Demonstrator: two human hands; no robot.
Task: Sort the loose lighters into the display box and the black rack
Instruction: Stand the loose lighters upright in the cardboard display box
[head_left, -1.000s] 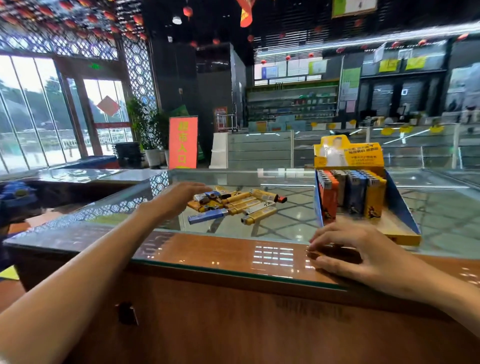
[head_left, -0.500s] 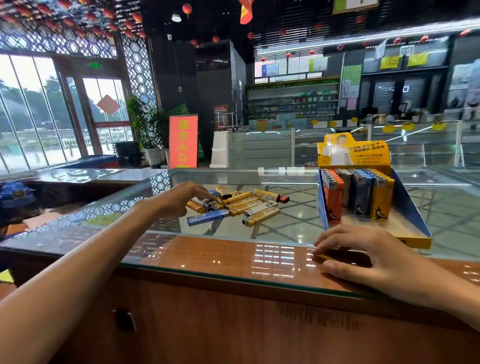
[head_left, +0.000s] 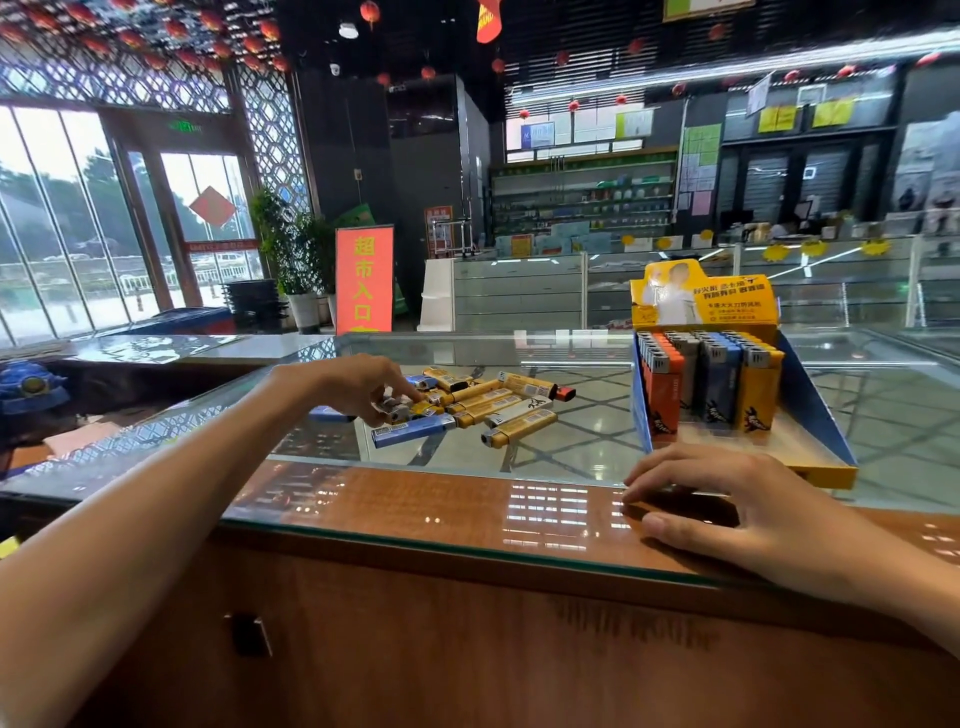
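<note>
Ten or a dozen loose lighters (head_left: 483, 408) lay in a heap on the glass of the counter (head_left: 571, 457), left of its middle. Most were yellow, with a blue lighter (head_left: 413, 431) on the side nearest me and a red-tipped one at the far right end. My left hand (head_left: 353, 384) was down on the heap's left end, fingers curled. Thumb and forefinger pinched a silver-capped lighter (head_left: 396, 413) that, as far as I could tell, lay on the glass.

The display box (head_left: 815, 415) stood to the right, close to the counter's near edge and well apart from the heap. Its back rows held upright lighters (head_left: 711, 384) in orange, grey, blue and yellow columns, while the front of its tray was bare. My right hand (head_left: 737, 499) rested on the wooden strip along the near edge, just in front of the box, fingers spread and loose, holding nothing.

I could see no black rack anywhere. By my reckoning the sorting was only partly done: the box had room, and nearly the whole heap was left to place.
</note>
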